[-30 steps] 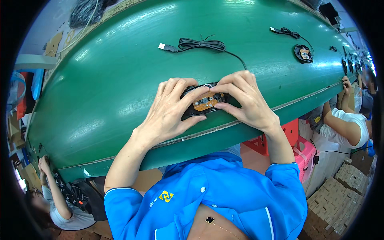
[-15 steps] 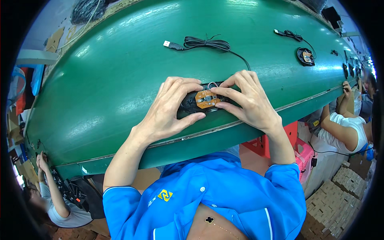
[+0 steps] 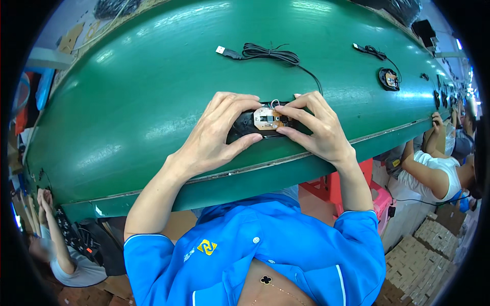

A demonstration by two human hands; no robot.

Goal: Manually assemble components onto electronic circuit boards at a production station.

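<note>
A black computer mouse base (image 3: 244,124) lies near the front edge of the green table, between my two hands. My left hand (image 3: 208,130) grips its left end, thumb on the near side and fingers on the far side. Over the base sits a small orange circuit board (image 3: 264,119), its surface catching the light. Thumb and fingers of my right hand (image 3: 319,125) pinch the board's right end. A pale thin wire loops up at its far side. From there a black cable (image 3: 270,52) leads to a tied coil with a USB plug (image 3: 221,50).
Farther right on the green table (image 3: 168,66) lies another opened mouse (image 3: 389,79) with its board and a coiled cable (image 3: 370,50). Other people sit at the right and left along the table edge. A red stool (image 3: 332,187) and stacked cardboard (image 3: 423,255) stand below at right.
The circuit board has tilted in my right hand and now reflects paler light. Both hands stay around the mouse base. The whole view has shifted slightly.
</note>
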